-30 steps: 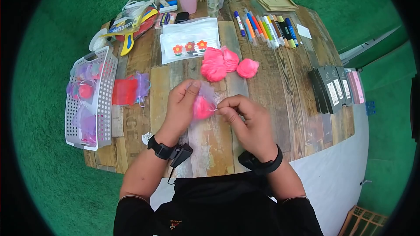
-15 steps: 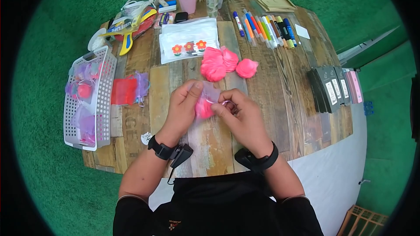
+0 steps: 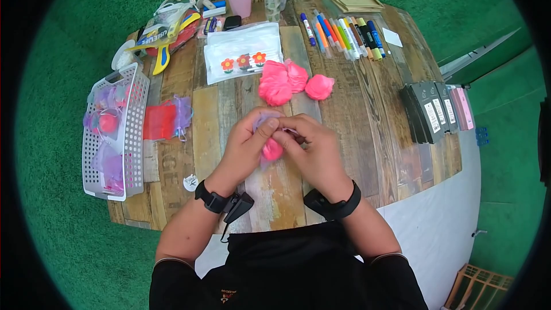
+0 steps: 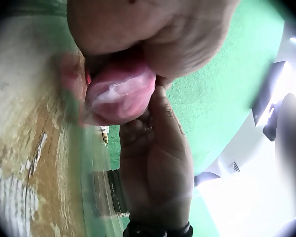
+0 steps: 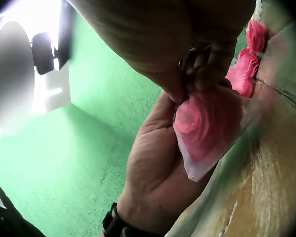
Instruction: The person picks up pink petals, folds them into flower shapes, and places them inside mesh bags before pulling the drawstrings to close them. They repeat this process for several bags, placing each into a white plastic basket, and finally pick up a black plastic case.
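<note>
A sheer pale-purple drawstring pouch (image 3: pixel 264 162) hangs between both hands over the near middle of the table. Through its fabric shows a bright pink, folded, rounded lump (image 5: pixel 202 123). My left hand (image 3: pixel 247 143) grips the pouch's upper part, thumb on top. At its gathered neck, my right hand (image 3: pixel 314 146) pinches with thumb and fingertips, close against the left thumb. In the left wrist view, the filled pouch (image 4: pixel 122 96) bulges below the left hand. Beyond the hands lie a cluster of pink ruffled lumps (image 3: pixel 276 86) and a single pink lump (image 3: pixel 319 87).
On the left stands a white perforated basket (image 3: pixel 135 132) of filled pouches, beside flat red and purple pouches (image 3: pixel 159 121). A flower-printed zip bag (image 3: pixel 244 46), marker pens (image 3: pixel 350 37) and a pink cup (image 3: pixel 240 1) sit farther back. Black boxes (image 3: pixel 425 116) stand at right.
My right hand has moved left and up from the loose string to the pouch's neck, against my left thumb. The pouch's top is now gathered and mostly covered by fingers.
</note>
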### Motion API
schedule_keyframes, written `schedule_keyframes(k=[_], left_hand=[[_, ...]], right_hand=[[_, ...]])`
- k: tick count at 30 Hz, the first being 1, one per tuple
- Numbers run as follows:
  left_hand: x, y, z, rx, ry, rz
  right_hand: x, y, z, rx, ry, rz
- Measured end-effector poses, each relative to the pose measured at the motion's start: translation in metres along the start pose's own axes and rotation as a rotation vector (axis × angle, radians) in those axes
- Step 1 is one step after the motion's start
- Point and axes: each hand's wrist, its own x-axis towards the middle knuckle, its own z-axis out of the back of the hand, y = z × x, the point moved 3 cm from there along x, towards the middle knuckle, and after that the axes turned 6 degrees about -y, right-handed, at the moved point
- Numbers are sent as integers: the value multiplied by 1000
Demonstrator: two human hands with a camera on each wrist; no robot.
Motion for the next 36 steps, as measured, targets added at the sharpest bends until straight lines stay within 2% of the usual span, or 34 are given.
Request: schedule_keyframes(k=[2, 5, 9, 14, 17, 20, 21, 23, 29, 32, 35, 36], left_hand=[[0, 1, 2, 33, -31, -33], [4, 0, 5, 4, -51, -44], [6, -1, 5, 41, -73, -67], [4, -12, -4, 223, -82, -230], [5, -17, -5, 358, -75, -353], [3, -26, -1, 506, -108, -441], [2, -30, 1, 562, -126, -462], [1, -34, 1, 581, -125, -436], [-1, -37, -2, 548, -36, -376], [-1, -37, -2, 524, 4, -415], [-2, -39, -7, 491, 57, -444], [-4, -39, -8, 479, 76, -445]], right_hand=[[-1, -3, 3, 24, -14, 2], [-2, -1, 8, -71, -45, 100], [-8, 7, 14, -153, -40, 140], [-14, 18, 23, -90, -97, 219], [-17, 16, 26, -72, -117, 214], [-13, 8, 27, 3, -109, 41], [-12, 5, 27, 63, -119, 35], [-7, -1, 26, 183, -141, 22], [7, 14, 38, 27, 51, 138], [12, 14, 45, -75, 40, 182], [10, 0, 37, 14, -48, 190], [8, -8, 30, 135, -45, 91]])
